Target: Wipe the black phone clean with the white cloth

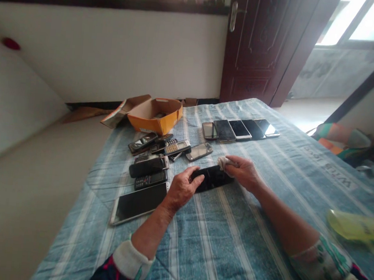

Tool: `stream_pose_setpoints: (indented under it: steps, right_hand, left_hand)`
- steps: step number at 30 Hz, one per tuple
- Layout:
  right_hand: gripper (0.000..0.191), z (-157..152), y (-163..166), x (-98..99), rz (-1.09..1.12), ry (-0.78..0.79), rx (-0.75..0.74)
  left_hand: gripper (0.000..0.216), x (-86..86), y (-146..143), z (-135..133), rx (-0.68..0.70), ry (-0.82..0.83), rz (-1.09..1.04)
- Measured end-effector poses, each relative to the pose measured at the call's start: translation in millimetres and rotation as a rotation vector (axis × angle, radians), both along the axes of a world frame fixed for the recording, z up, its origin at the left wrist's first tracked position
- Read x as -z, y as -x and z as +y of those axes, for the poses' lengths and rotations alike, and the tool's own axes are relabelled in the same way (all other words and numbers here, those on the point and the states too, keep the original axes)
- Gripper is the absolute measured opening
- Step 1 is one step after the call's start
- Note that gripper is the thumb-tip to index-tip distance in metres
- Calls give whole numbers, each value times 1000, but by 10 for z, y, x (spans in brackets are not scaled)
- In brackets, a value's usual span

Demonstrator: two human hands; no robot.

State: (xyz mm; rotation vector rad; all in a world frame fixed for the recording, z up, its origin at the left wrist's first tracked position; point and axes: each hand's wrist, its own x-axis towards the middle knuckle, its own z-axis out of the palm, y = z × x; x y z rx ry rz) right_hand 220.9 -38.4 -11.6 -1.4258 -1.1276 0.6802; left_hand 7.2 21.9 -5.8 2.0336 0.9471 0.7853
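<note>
A black smartphone (214,179) is held low over the striped cloth, its dark face upward. My left hand (185,186) grips its left end, thumb on top. At the right end, my right hand (243,172) pinches a crumpled white tissue or cloth (225,163) against the phone's upper edge. Just beyond lies a grey smartphone (199,151). Left of my hands are a white-edged tablet (140,202) and a heap of old mobile phones, among them a keypad phone (150,179) and a black phone (148,166).
An open orange cardboard box (162,123) stands at the far left of the bed-like surface (198,244). Several smartphones lie in a row at the back, including a white one (239,130). A yellow plastic pouch (358,226) lies at right. A dark red door (256,42) is behind.
</note>
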Motion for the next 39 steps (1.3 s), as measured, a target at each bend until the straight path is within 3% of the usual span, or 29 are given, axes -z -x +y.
stream_pose_setpoints:
  steps: [10,15,18,24,32,35,39]
  right_hand:
    - [25,16,-13,116,-323,-23,93]
    - [28,-49,77,69,-793,-39,14]
    - [28,-75,209,75,-949,-13,-62]
    - [35,-91,525,138,-974,30,-176]
    - [35,-149,737,105,-929,-91,-356]
    - [37,-193,692,158,-931,-19,-284]
    - [41,-259,582,273,-963,81,-57]
  left_hand:
    - [68,-46,9,-35,68,-183,228]
    - [72,-32,-1,-66,87,-230,318]
    - [68,-28,-5,-72,84,-278,354]
    - [79,-1,21,-69,51,-331,374]
    - [79,49,52,-52,31,-333,337]
    - [77,72,49,-38,41,-363,311]
    - [76,62,41,-50,30,-377,322]
